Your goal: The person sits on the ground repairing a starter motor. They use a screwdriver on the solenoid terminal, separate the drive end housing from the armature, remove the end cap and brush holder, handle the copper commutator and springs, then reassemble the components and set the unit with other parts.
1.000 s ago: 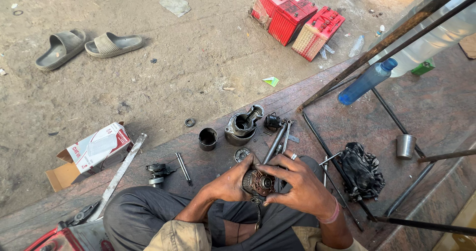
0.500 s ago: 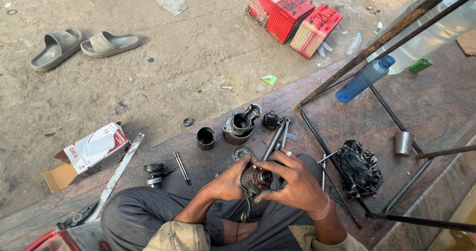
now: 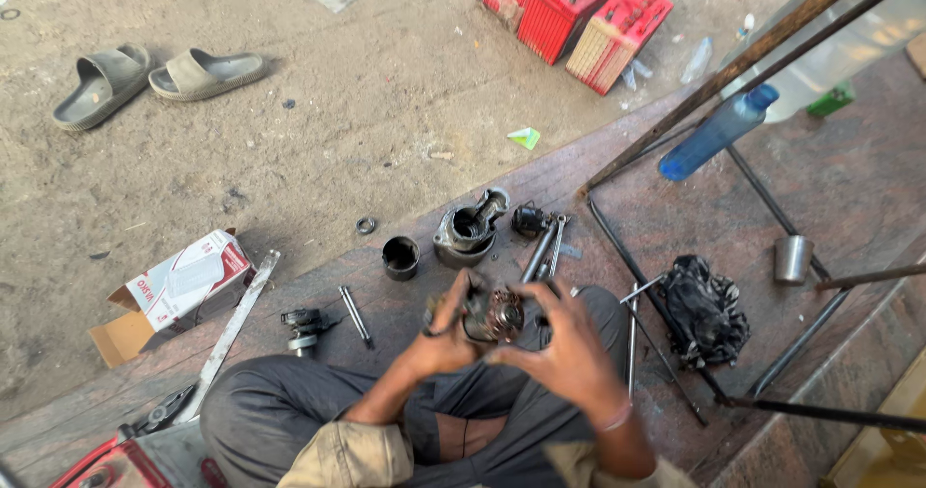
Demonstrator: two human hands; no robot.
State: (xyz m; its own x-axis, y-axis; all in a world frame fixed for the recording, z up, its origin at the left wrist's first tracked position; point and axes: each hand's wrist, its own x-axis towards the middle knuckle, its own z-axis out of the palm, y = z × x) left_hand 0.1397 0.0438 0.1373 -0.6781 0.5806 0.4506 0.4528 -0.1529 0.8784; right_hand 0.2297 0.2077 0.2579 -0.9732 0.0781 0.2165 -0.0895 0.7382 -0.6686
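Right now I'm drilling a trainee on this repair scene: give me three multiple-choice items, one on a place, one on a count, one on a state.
1. Where does the blue bottle lie? A on the sand by the sandals; B upper right, against the metal frame; C in the person's lap.
2. How many sandals? A one; B two; C four.
3. The cardboard box is: A taped shut; B crushed flat; C open-flapped.

B: it rests by the frame's bars. B: a pair on the sand. C: its flaps hang open.

Both hands hold the metal part.
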